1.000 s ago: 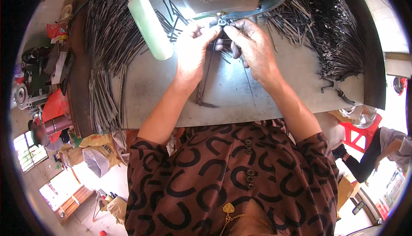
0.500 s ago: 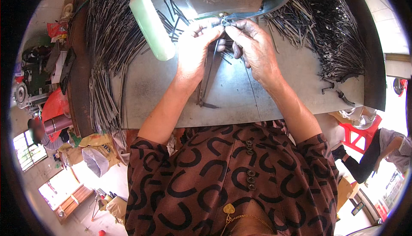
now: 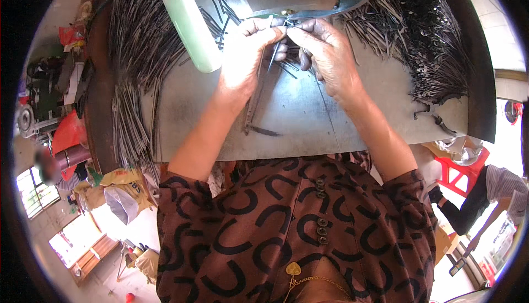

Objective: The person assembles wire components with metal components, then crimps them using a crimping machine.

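My left hand (image 3: 248,46) and my right hand (image 3: 326,55) meet at the far middle of the metal table, thumbs and fingertips pinched together. Between the fingertips is a small dark joint, too small to make out. A thin dark strip (image 3: 273,56) slants down from my left fingers. Another long strip (image 3: 252,102) hangs below the same hand toward the tabletop. From under my right hand a very thin strand (image 3: 327,104) trails toward the table's near edge. A short dark strip (image 3: 265,131) lies on the table below my hands.
A pale green lamp tube (image 3: 192,27) hangs close left of my left hand. Long dark strips (image 3: 135,44) heap at the left, and strips with shiny ends (image 3: 435,38) at the right. Dark-handled pliers (image 3: 442,125) lie near the right edge. A person (image 3: 479,198) is beyond the table.
My hands stay pinched together. The left wrist and forearm have shifted slightly left, and the strip hanging below that hand has swung left. The person at the right has lowered an arm.
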Demonstrator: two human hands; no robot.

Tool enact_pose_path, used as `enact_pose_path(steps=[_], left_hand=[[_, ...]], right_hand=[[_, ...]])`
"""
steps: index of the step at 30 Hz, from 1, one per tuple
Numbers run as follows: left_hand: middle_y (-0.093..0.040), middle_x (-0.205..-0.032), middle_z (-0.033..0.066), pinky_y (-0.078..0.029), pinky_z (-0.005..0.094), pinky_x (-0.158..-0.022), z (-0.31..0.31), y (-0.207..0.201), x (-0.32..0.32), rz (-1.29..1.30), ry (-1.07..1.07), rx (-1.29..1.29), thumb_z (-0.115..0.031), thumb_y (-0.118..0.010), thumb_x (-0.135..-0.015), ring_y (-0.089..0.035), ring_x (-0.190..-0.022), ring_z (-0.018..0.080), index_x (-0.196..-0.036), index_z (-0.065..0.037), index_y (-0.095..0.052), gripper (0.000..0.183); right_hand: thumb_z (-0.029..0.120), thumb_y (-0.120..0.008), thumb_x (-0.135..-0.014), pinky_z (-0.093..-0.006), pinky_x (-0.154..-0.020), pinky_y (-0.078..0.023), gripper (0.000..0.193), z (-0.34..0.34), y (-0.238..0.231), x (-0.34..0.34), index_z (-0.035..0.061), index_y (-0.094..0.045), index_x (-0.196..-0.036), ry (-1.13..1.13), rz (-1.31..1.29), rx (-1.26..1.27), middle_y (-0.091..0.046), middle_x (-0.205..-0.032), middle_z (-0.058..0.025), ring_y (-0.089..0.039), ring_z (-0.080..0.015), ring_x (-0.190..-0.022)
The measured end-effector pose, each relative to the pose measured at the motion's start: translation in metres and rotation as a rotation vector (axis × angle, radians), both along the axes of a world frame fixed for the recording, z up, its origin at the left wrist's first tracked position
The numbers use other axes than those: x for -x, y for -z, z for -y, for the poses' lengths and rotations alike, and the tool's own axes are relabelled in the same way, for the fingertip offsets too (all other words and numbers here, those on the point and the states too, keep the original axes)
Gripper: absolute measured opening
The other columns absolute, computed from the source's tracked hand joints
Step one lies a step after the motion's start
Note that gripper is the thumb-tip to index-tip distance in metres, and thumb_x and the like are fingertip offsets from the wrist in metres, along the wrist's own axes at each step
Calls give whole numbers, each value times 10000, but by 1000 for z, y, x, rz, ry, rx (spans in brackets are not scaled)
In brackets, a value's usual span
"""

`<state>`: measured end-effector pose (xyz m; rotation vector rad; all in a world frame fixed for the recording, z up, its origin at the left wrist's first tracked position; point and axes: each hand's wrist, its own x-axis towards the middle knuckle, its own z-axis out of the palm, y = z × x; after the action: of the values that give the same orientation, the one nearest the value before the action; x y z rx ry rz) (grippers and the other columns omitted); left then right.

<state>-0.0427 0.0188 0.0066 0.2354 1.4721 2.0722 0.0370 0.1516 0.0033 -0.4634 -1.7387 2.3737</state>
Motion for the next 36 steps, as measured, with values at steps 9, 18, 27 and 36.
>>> enact_pose_path(steps=[9, 18, 27, 36], left_hand=[[-623, -774, 41, -461, 234, -586, 0, -9, 0, -213, 26, 233, -83, -640, -812, -563, -644, 101, -903, 13, -594, 140], [-576, -813, 8, -450, 216, -675, 1, 6, -26, -82, -31, 30, -37, -690, -791, -558, -731, 83, -932, -47, -544, 204], [-540, -748, -10, -443, 207, -613, -4, 8, -20, -208, -68, 31, -92, -708, -798, -517, -659, 62, -883, -52, -509, 220], [-572, -773, 16, -464, 220, -620, -9, 14, -15, -156, -101, -14, -72, -690, -809, -558, -687, 78, -916, -42, -517, 205]], right_hand=[[214, -618, -870, -212, -363, -345, 210, -9, -9, -5, 14, -602, -932, -81, 143, -165, -554, -584, -8, -500, -55, -459], [200, -580, -892, -187, -355, -323, 204, -2, -12, -29, 33, -583, -1008, -77, 114, -20, -584, -718, 1, -493, -44, -476], [213, -579, -889, -182, -356, -325, 199, -6, -9, -23, 37, -601, -978, -112, 76, -89, -627, -753, -13, -501, -37, -483], [218, -588, -886, -164, -364, -309, 214, -8, -4, -13, 42, -605, -1006, -101, 75, -59, -621, -753, 4, -490, -22, -480]])
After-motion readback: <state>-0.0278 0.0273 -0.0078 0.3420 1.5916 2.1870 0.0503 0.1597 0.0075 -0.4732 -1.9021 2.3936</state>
